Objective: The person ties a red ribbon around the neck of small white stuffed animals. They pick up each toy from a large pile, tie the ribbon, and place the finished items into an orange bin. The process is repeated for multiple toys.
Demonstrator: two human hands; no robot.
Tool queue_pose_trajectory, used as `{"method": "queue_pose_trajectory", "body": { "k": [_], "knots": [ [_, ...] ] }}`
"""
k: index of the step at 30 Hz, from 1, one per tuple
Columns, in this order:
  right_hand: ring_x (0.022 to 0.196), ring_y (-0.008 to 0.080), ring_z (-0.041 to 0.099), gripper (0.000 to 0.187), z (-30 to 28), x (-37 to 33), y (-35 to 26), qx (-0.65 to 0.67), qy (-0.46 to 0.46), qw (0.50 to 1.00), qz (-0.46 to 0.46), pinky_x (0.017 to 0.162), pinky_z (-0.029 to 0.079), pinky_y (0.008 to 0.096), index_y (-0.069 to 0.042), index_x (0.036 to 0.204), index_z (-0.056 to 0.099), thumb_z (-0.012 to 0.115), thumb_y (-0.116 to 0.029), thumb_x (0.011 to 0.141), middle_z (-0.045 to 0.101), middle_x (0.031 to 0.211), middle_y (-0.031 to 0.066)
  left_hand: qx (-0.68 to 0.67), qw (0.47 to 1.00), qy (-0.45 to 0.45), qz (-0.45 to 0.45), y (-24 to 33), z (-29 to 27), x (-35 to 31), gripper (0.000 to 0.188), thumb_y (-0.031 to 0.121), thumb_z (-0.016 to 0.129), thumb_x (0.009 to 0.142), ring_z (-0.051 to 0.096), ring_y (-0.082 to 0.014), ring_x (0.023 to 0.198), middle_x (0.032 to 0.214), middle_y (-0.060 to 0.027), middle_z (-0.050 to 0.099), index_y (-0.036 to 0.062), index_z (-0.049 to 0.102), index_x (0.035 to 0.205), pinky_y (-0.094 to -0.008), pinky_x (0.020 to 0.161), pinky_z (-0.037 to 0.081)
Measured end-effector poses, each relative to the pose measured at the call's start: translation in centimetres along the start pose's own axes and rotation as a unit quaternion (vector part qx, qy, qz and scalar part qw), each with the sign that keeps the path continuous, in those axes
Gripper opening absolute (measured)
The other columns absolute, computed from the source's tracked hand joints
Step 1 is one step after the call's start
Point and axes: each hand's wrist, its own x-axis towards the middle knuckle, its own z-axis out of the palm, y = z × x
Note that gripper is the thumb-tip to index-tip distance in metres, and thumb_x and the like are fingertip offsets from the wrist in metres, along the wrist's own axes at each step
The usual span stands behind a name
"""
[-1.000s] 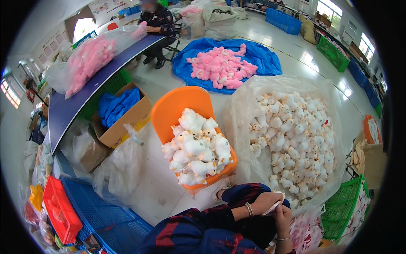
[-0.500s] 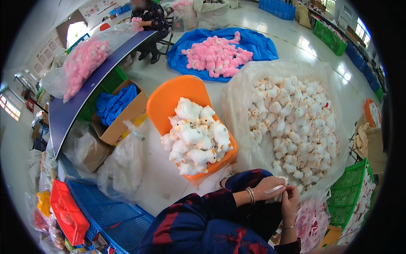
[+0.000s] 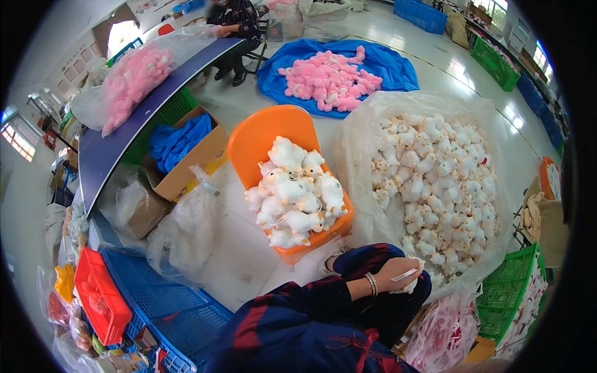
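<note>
My left hand [image 3: 395, 275], with bracelets at its wrist, is closed over my raised knee. Its fingers wrap round a small white plush toy [image 3: 411, 285], mostly hidden by the hand. A narrow white strip [image 3: 404, 275] with marks on it lies across the back of the fingers. My right hand is out of view. In front of me an orange chair [image 3: 268, 133] bears a heap of white plush toys [image 3: 292, 193] with orange bits. Just past my left hand, a large clear plastic bag [image 3: 356, 161] lies open around many similar white plush toys [image 3: 441, 180].
Pink plush toys [image 3: 326, 78] lie on a blue sheet [image 3: 398, 71] farther off. At left are a blue-topped table [image 3: 124, 146], a cardboard box [image 3: 198, 155], a blue crate [image 3: 137, 273] and a red bin [image 3: 99, 298]. A green crate [image 3: 507, 280] stands right. Another person [image 3: 239, 28] sits beyond.
My right hand has left the plush toy and gone out of view at the bottom. My left hand keeps its hold. The view has shifted slightly, and the seated person no longer shows a pink toy.
</note>
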Motion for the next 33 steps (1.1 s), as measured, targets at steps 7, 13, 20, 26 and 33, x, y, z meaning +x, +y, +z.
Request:
{"method": "queue_pose_trajectory", "body": {
  "k": [7,13,20,26,33],
  "knots": [
    [0.087,0.0121,0.058,0.038,2.2,-1.0,0.0,-0.02,0.001,1.0,0.009,0.076,0.048,0.0251,-0.004,0.131,0.056,0.058,-0.005,0.093,0.061,0.097,0.0035,0.014,0.999,0.04,0.028,-0.5,1.0,-0.7,0.021,0.026,0.05,0.096,0.063,-0.0386,0.077,0.079,-0.0167,0.061,0.007,0.055,0.089,-0.0477,0.067,0.049],
    [0.085,0.0128,0.059,0.037,3.7,-2.8,0.8,-0.016,0.0,0.999,0.037,0.073,0.049,0.0262,-0.005,0.127,0.058,0.059,-0.004,0.09,0.062,0.095,0.004,0.025,0.999,0.012,0.035,-0.3,0.2,-1.2,0.02,0.026,0.051,0.095,0.062,-0.0386,0.078,0.078,-0.0167,0.061,0.007,0.055,0.089,-0.0477,0.068,0.048],
    [0.083,0.0137,0.059,0.036,4.6,-3.4,1.5,-0.008,-0.005,0.999,0.052,0.07,0.049,0.0276,-0.005,0.123,0.06,0.061,-0.003,0.087,0.062,0.093,0.0046,-0.043,0.997,-0.057,0.006,-0.4,-0.8,-0.9,0.023,0.029,0.05,0.094,0.064,-0.038,0.079,0.079,-0.0175,0.063,0.0071,0.056,0.089,-0.0477,0.069,0.048],
    [0.081,0.0144,0.06,0.035,3.7,-1.5,2.4,-0.002,-0.016,0.999,0.039,0.068,0.049,0.0287,-0.006,0.12,0.062,0.063,-0.001,0.084,0.062,0.092,0.0051,0.009,0.999,0.007,0.03,-0.5,-0.1,-0.7,0.023,0.028,0.049,0.093,0.064,-0.0379,0.077,0.076,-0.0163,0.063,0.008,0.058,0.086,-0.0478,0.069,0.049],
    [0.079,0.0153,0.06,0.035,-2.9,11.5,4.1,-0.036,-0.1,0.994,-0.038,0.065,0.05,0.03,-0.006,0.115,0.065,0.064,0.0,0.081,0.063,0.09,0.0057,-0.026,0.999,-0.032,-0.006,-0.1,-0.5,-0.1,0.023,0.028,0.053,0.091,0.066,-0.0362,0.079,0.079,-0.0161,0.065,0.0077,0.062,0.085,-0.047,0.07,0.05]
  ]
}}
